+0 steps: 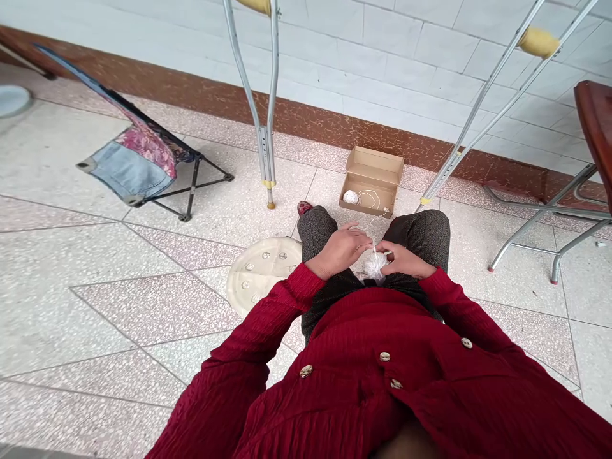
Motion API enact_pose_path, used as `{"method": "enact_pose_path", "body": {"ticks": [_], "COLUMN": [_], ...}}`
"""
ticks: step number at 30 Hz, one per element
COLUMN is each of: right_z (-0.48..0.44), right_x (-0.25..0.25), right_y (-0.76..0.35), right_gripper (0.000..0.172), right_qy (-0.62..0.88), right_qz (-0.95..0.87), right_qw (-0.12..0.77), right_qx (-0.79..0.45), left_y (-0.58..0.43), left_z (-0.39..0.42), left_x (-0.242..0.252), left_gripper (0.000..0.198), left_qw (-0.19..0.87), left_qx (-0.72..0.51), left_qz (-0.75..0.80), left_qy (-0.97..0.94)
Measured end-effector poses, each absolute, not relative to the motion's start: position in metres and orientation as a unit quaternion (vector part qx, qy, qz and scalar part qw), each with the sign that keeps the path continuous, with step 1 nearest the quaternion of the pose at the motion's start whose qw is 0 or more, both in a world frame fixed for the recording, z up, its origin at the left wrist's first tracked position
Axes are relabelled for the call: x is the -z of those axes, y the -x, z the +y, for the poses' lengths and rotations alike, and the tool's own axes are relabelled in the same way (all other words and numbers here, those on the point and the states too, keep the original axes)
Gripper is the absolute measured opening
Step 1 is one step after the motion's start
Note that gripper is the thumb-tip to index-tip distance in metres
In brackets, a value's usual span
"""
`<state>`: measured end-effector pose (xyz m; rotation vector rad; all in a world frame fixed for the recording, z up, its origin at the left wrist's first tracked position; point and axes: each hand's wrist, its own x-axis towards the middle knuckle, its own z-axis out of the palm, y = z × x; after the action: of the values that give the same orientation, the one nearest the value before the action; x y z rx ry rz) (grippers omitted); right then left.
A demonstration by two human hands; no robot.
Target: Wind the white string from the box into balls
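A white ball of yarn sits between my thighs, over my lap. My right hand is closed around its right side, with thumb and fingers against it. Just left of the ball, my left hand has its fingers pinched together on a white strand of yarn that runs up from the ball. Another stretch of strand leads forward toward an open cardboard box on the floor. In that box lies a second, smaller ball of white yarn with loose loops beside it.
Two metal crutches, a left one and a right one, lean at the tiled wall. A folding chair stands at the left, a metal-legged chair at the right. A round beige stool top is beside my left leg.
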<state>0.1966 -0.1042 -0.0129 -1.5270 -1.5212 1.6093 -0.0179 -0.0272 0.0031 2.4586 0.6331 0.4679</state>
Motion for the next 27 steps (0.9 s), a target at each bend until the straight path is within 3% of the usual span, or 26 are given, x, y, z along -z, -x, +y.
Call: {"method": "enact_pose_path", "body": {"ticks": [2, 5, 12, 16, 19, 22, 24, 27], "right_z": [-0.109, -0.113, -0.100, -0.075, -0.061, -0.065, -0.076, -0.094], "right_x": [0.001, -0.018, -0.050, -0.042, -0.013, 0.018, 0.030, 0.029], "right_y": [-0.194, -0.193, -0.201, -0.216, -0.223, -0.215, -0.202, -0.186], "right_gripper": [0.048, 0.048, 0.061, 0.049, 0.053, 0.053, 0.052, 0.052], "right_qy": [0.472, 0.444, 0.466, 0.565, 0.676, 0.732, 0.705, 0.605], "right_qz": [-0.482, -0.384, -0.326, -0.364, -0.386, -0.475, -0.514, -0.464], "right_qw": [0.274, 0.376, 0.516, 0.539, 0.505, 0.384, 0.315, 0.274], "right_qx": [-0.686, -0.717, -0.641, -0.507, -0.371, -0.304, -0.374, -0.586], "left_y": [0.016, 0.013, 0.012, 0.020, 0.024, 0.024, 0.022, 0.020], "left_z": [-0.023, -0.024, -0.041, -0.046, -0.047, -0.044, -0.040, -0.028], "left_x": [0.002, 0.015, 0.034, 0.029, 0.016, 0.000, -0.007, -0.009], "left_gripper": [0.033, 0.038, 0.040, 0.037, 0.032, 0.030, 0.029, 0.028], "left_qw": [0.311, 0.360, 0.410, 0.331, 0.282, 0.251, 0.236, 0.239], "left_qx": [-0.188, -0.208, -0.192, -0.177, -0.171, -0.172, -0.171, -0.166], "left_qz": [0.244, 0.287, 0.322, 0.309, 0.283, 0.260, 0.251, 0.245], "left_qy": [-0.899, -0.863, -0.832, -0.874, -0.901, -0.916, -0.923, -0.925]}}
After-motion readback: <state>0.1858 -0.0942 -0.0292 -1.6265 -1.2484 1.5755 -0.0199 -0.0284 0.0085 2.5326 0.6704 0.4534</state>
